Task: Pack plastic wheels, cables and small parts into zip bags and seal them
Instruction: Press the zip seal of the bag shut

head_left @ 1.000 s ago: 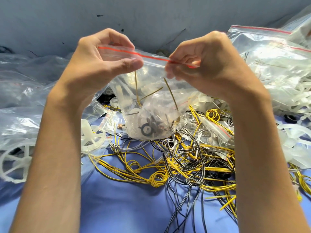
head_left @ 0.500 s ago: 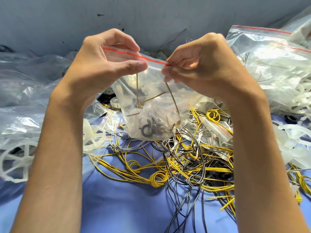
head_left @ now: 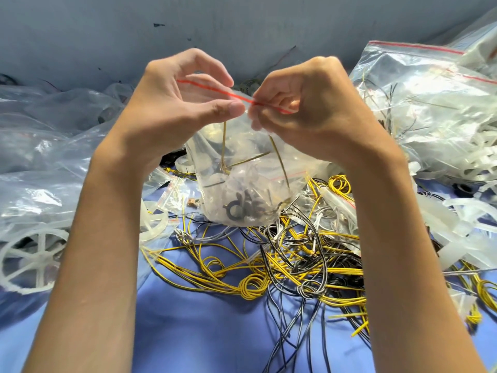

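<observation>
A clear zip bag [head_left: 242, 168] with a red strip along its top hangs in the air between my hands. It holds black rings, white plastic bits and a few thin olive wires. My left hand [head_left: 177, 103] pinches the bag's top edge between thumb and fingers. Close beside it, my right hand [head_left: 301, 103] pinches the same red strip. Below the bag lies a tangle of yellow, black and grey cables [head_left: 290, 259] on blue cloth. A white plastic wheel [head_left: 35, 257] lies at the left inside plastic.
Large clear bags [head_left: 430, 109] full of white plastic parts pile up at the right. Crumpled plastic sheeting [head_left: 53, 146] covers the left. A small zip bag [head_left: 174, 192] lies under the held one. A grey wall [head_left: 242, 22] stands behind. Blue cloth [head_left: 215, 332] shows in front.
My hands have drawn closer together along the red strip, and the stretch of strip showing between them has shrunk. The bag stays at about the same height.
</observation>
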